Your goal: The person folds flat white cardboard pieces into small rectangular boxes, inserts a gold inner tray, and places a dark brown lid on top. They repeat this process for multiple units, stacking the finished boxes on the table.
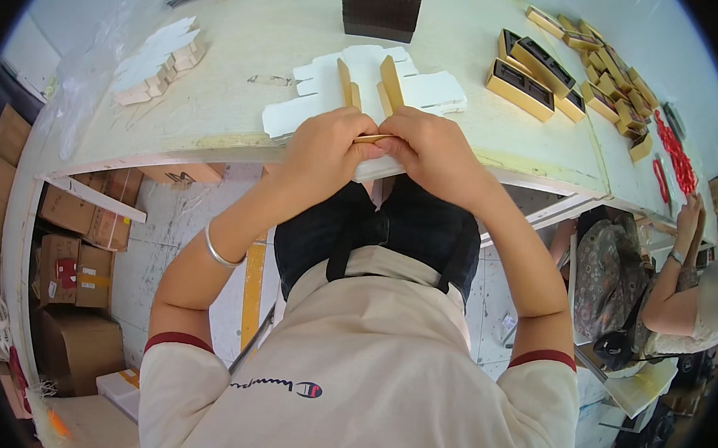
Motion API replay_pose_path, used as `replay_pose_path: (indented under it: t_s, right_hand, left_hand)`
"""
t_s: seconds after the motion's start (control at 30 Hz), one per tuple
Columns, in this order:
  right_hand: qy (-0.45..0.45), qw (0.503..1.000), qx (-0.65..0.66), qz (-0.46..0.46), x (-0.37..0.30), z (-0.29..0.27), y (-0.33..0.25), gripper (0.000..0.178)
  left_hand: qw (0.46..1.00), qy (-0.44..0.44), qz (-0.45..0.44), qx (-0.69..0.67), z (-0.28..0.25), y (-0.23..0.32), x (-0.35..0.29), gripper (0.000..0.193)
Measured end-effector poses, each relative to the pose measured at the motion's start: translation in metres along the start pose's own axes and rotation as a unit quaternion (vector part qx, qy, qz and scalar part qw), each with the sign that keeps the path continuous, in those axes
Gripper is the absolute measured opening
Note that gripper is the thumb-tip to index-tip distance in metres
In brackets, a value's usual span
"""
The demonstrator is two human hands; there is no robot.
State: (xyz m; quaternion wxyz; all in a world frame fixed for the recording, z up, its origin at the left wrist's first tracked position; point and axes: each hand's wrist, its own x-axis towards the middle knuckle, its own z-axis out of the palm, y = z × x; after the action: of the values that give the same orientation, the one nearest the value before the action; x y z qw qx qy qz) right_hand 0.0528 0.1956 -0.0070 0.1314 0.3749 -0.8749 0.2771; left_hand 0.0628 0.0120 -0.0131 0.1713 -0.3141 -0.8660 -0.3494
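At the table's front edge, both my hands pinch a partly folded carton with gold outer faces and white inner faces. Two of its gold flaps [391, 85] stand upright beyond my fingers. My left hand [323, 145] is closed on the carton's near left edge, thumb and fingertips together. On the near right edge my right hand [440, 153] is closed the same way, its fingertips meeting those of the left. Flat white carton blanks [435, 89] lie spread beneath and beyond the carton. My fingers hide part of the near fold.
Behind the blanks stands a dark brown block-like stack [380, 9]. Another pile of white blanks [158, 64] lies left. Gold boxes with black inserts [520, 92] and many small gold boxes [615, 75] are at right, near red cord [674, 153]. Another person [687, 297] sits at far right.
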Motion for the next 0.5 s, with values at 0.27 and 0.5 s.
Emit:
replay_pose_path:
  t_s: [0.27,0.5]
  right_hand:
    - [-0.051,0.984,-0.01,-0.17,0.016,-0.025,0.031,0.018]
    - [0.072,0.977,-0.133,-0.152,0.014,-0.024,-0.017,0.018]
  left_hand:
    - [0.993,-0.109,-0.025,0.028,-0.032,-0.002,0.011,0.016]
    - [0.984,-0.06,0.094,0.14,-0.045,0.031,0.017,0.024]
